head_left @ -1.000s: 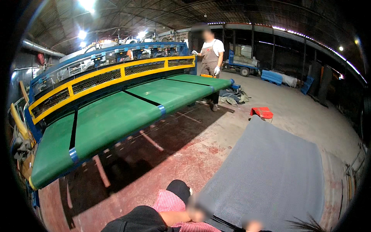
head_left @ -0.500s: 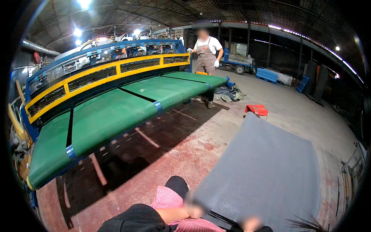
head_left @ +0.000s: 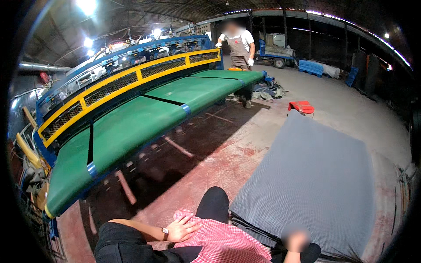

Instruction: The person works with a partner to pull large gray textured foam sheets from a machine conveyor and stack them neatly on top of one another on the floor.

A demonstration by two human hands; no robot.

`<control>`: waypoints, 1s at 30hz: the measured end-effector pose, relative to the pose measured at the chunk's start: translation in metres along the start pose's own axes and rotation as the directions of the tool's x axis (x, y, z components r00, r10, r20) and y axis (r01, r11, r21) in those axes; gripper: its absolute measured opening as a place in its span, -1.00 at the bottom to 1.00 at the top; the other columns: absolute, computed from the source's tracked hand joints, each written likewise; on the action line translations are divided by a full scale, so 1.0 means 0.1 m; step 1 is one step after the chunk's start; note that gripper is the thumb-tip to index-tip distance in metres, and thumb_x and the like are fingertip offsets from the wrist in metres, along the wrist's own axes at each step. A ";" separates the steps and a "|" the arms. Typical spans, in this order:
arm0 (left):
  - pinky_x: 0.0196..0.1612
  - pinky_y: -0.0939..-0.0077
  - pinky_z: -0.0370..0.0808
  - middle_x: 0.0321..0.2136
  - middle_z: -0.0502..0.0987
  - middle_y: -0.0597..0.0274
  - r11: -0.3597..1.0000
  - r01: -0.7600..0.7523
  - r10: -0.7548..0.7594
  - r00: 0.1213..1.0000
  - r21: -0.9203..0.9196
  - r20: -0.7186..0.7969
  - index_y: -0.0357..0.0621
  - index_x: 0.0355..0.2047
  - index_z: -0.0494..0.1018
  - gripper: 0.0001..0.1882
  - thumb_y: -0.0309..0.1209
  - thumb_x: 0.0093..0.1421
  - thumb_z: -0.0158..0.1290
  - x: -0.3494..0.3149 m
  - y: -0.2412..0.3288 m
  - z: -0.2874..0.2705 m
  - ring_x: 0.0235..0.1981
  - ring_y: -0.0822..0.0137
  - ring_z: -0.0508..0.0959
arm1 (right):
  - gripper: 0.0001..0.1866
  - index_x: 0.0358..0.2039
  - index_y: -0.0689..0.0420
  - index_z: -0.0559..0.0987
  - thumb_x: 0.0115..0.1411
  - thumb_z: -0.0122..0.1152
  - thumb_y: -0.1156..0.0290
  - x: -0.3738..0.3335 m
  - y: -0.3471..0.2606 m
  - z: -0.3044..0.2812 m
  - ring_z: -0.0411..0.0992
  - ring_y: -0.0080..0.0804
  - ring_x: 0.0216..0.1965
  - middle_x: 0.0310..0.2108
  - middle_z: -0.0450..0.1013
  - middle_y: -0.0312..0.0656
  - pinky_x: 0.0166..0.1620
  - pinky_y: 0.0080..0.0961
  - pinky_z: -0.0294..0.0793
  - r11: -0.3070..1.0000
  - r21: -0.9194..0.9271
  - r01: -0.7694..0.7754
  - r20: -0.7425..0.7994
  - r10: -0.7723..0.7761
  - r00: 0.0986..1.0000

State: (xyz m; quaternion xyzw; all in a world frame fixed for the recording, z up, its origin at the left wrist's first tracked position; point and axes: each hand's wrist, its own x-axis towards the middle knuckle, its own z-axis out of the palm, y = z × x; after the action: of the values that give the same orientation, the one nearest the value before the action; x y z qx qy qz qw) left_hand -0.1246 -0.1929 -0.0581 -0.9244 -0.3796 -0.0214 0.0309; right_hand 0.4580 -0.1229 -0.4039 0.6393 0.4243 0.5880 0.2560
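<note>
My left hand [head_left: 182,229], with a watch on its wrist, lies flat on the red-and-white checked apron [head_left: 219,239] over my lap. Its fingers are spread and hold nothing. My right hand [head_left: 296,242] is by my right knee, over the near edge of a stack of grey textured sheets [head_left: 311,179]. A blur covers its fingers, so I cannot tell whether they grip anything. The dark layered edges of the stack show just left of that hand.
A long machine with a green conveyor belt [head_left: 127,120] and a yellow mesh guard [head_left: 139,75] stands on the left. A person in overalls [head_left: 239,46] stands at its far end. Beyond the sheets is a red stool [head_left: 301,106]. A small truck [head_left: 274,55] is parked behind.
My left hand has moved left, away from the sheets' near corner, onto the apron. My right hand stays near the stack edge. The view has shifted slightly.
</note>
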 end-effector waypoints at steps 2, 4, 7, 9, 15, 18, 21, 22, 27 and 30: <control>0.11 0.08 -0.03 0.11 0.07 0.19 0.972 0.230 -0.235 0.960 0.048 0.151 0.02 0.07 0.11 -0.47 -0.13 0.08 -0.20 -0.75 0.12 0.29 0.14 -0.02 -0.01 | -0.80 -0.34 0.12 0.44 0.07 -0.09 0.34 0.29 0.03 -0.57 0.35 -0.40 -0.34 -0.36 0.39 -0.21 -0.26 -0.46 0.34 0.744 0.666 -0.059 0.005 0.075 0.997; 0.10 0.13 0.02 0.09 0.10 0.16 0.841 0.529 -0.533 0.775 0.114 0.339 -0.01 0.07 0.13 -0.43 -0.02 0.09 -0.26 -1.21 0.31 0.37 0.13 -0.02 0.02 | -0.79 -0.33 0.12 0.42 0.08 -0.13 0.33 0.58 0.31 -0.96 0.33 -0.37 -0.31 -0.33 0.37 -0.19 -0.23 -0.44 0.32 0.456 0.889 -0.045 0.009 0.082 0.997; 0.03 0.34 0.18 -0.12 0.34 -0.05 0.282 0.904 -0.668 0.426 -0.322 0.610 -0.14 -0.07 0.31 -0.37 0.11 0.10 -0.36 -1.52 0.26 0.97 0.01 0.11 0.26 | -0.78 -0.30 0.13 0.41 0.10 -0.15 0.33 0.58 0.36 -0.92 0.32 -0.39 -0.29 -0.31 0.36 -0.20 -0.23 -0.46 0.32 0.415 0.909 -0.038 0.040 0.005 0.999; -0.09 0.37 0.28 -0.25 0.41 -0.03 0.058 0.944 -0.727 0.264 -0.326 0.634 -0.17 -0.16 0.37 -0.40 0.08 0.10 -0.33 -1.23 0.46 0.75 -0.14 0.14 0.37 | -0.75 -0.25 0.14 0.39 0.13 -0.19 0.32 0.49 0.29 -0.74 0.31 -0.41 -0.26 -0.27 0.35 -0.20 -0.20 -0.47 0.32 0.777 0.628 -0.033 -0.139 0.154 0.978; -0.25 0.44 0.38 -0.43 0.52 0.14 -0.057 0.957 -0.671 0.175 -0.286 0.720 -0.14 -0.36 0.48 -0.63 -0.15 -0.13 0.05 -0.89 0.46 0.54 -0.35 0.30 0.50 | -0.71 -0.20 0.15 0.37 0.15 -0.23 0.30 0.50 0.42 -0.71 0.30 -0.35 -0.22 -0.24 0.33 -0.17 -0.14 -0.41 0.29 0.369 0.903 -0.222 0.268 -0.076 0.961; -0.50 0.52 0.33 -0.57 0.47 0.20 -0.049 0.927 -0.540 0.288 -0.372 0.791 -0.23 -0.31 0.42 -0.59 -0.27 -0.19 0.13 -1.13 0.47 0.59 -0.54 0.43 0.43 | -0.72 -0.20 0.15 0.35 0.16 -0.27 0.32 0.78 0.72 -1.08 0.29 -0.37 -0.24 -0.24 0.32 -0.18 -0.15 -0.42 0.30 0.166 0.885 -0.436 0.463 -0.426 0.777; -0.74 0.62 0.23 -0.68 0.39 0.30 -0.211 0.854 -0.320 0.399 -0.475 0.859 -0.24 -0.23 0.35 -0.52 -0.37 -0.22 0.15 -1.20 0.37 0.73 -0.70 0.52 0.34 | -0.86 -0.59 0.17 0.43 -0.04 -0.05 0.38 0.69 0.64 -1.06 0.29 -0.19 -0.59 -0.58 0.37 -0.10 -0.52 -0.30 0.26 -0.153 0.895 -0.418 0.423 -0.002 0.906; -0.74 0.69 0.22 -0.62 0.39 0.33 -0.223 0.857 -0.267 0.405 -0.465 0.874 -0.26 -0.20 0.32 -0.50 -0.40 -0.21 0.17 -1.11 0.34 0.68 -0.71 0.55 0.31 | -0.81 -0.42 0.16 0.39 0.06 -0.15 0.34 0.62 0.60 -0.91 0.30 -0.28 -0.45 -0.45 0.35 -0.13 -0.38 -0.35 0.30 -0.119 0.898 -0.424 0.406 -0.151 0.902; -0.70 0.73 0.30 -0.37 0.42 0.31 -0.431 0.691 -0.070 0.615 -0.580 0.785 -0.17 -0.03 0.18 -0.31 -0.31 -0.18 0.22 -0.96 0.34 0.50 -0.52 0.52 0.42 | -0.77 -0.28 0.16 0.37 0.14 -0.19 0.33 0.47 0.42 -0.78 0.32 -0.35 -0.35 -0.35 0.35 -0.13 -0.30 -0.42 0.37 -0.451 0.806 -0.384 0.392 -0.080 0.917; -0.16 0.38 0.37 -0.21 0.38 0.02 0.258 0.497 -0.357 0.846 -0.828 0.397 -0.17 0.02 0.11 -0.25 -0.22 -0.15 0.19 -0.79 0.45 0.33 -0.14 0.22 0.38 | -0.81 -0.46 0.17 0.45 0.03 -0.04 0.32 0.64 0.81 -1.04 0.35 -0.28 -0.45 -0.48 0.40 -0.12 -0.39 -0.38 0.35 -0.350 0.833 -0.429 0.448 -0.030 0.894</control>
State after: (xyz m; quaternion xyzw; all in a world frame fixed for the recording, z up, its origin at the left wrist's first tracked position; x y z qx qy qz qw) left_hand -0.1481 -0.2776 -0.0981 -0.6465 -0.5400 -0.1728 -0.5104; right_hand 0.3738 -0.1278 -0.2842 0.7187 0.5532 -0.0608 -0.4168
